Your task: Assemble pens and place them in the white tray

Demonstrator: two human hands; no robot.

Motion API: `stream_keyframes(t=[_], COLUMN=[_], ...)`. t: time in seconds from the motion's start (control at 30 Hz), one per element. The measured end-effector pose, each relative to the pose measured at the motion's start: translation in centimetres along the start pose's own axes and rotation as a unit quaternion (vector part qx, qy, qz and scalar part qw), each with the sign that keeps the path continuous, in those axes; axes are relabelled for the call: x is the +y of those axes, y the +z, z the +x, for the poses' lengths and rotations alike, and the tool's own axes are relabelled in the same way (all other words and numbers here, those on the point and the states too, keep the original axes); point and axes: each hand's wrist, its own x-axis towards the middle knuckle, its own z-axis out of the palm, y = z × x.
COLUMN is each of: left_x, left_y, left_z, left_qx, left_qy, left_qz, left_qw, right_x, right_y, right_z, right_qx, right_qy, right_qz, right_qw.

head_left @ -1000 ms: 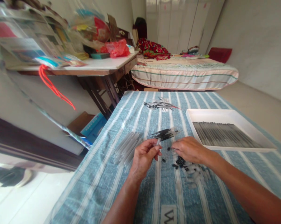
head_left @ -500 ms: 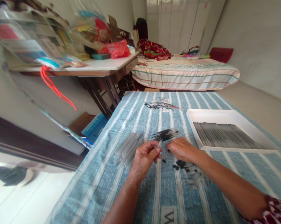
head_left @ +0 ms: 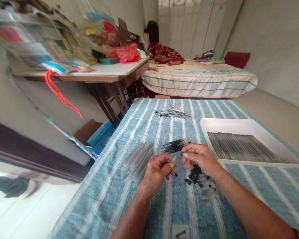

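Observation:
My left hand (head_left: 159, 170) is closed around a translucent pen barrel (head_left: 174, 159), whose pale tip shows above the fingers. Just right of it, my right hand (head_left: 198, 157) pinches a small black pen plug (head_left: 182, 154) between thumb and finger. The two hands are close but apart. Below my right hand lie loose black plugs (head_left: 195, 173) and translucent caps (head_left: 208, 190). A bundle of black pen refills (head_left: 173, 146) rests just beyond my hands. To the left is a pile of grey translucent barrels (head_left: 137, 161).
A white tray (head_left: 261, 162) at right holds a row of dark-filled pens (head_left: 241, 146). Farther back lies a scattered heap of thin refills (head_left: 173, 113). Striped cloth (head_left: 109, 199) covers the table. A side desk (head_left: 107, 71) stands left, and a bed (head_left: 201, 79) behind.
My right hand has lifted from the table beside the plugs and turned, bringing a black plug up in a pinch. My left hand has shifted slightly right and down, still holding the barrel.

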Motion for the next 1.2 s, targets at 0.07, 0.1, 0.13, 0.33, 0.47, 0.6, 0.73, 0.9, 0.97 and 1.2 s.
stream_keyframes(t=[0.07,0.1,0.13,0.33,0.47,0.6,0.73,0.9,0.97,1.2], left_x=[0.1,0.1,0.1,0.2,0.3,0.3,0.1,-0.1,-0.1,-0.2], left_y=[0.1,0.2,0.2,0.4,0.5,0.5,0.4,0.3,0.3,0.3], left_z=[-0.1,-0.1,-0.1,-0.2,-0.2,-0.2,-0.2,-0.1,-0.1,0.0], left_qx=[-0.007,-0.01,-0.013,-0.021,-0.023,-0.022,-0.027,-0.03,-0.03,-0.036], left_qy=[-0.003,-0.003,-0.004,-0.011,-0.014,-0.014,-0.013,-0.014,-0.014,-0.015], left_qz=[0.003,0.006,0.01,0.021,0.028,0.037,0.038,0.036,0.037,0.041], left_qw=[1.0,1.0,1.0,1.0,0.999,0.999,0.999,0.999,0.999,0.998], right_x=[0.2,0.2,0.3,0.7,0.9,1.1,1.3,1.4,1.4,1.5], right_y=[0.3,0.5,0.7,1.2,1.2,1.3,1.3,1.4,1.4,1.4], right_z=[-0.5,-0.7,-0.8,-0.7,-0.7,-0.7,-0.7,-0.7,-0.7,-0.7], right_qx=[0.03,0.036,0.04,0.034,0.023,0.021,0.018,0.009,0.008,0.01], right_qy=[-0.007,-0.009,-0.008,0.0,0.0,0.002,0.002,0.007,0.007,0.004], right_qz=[0.094,0.121,0.14,0.17,0.168,0.17,0.176,0.19,0.19,0.174], right_qw=[0.995,0.992,0.989,0.985,0.986,0.985,0.984,0.982,0.982,0.985])
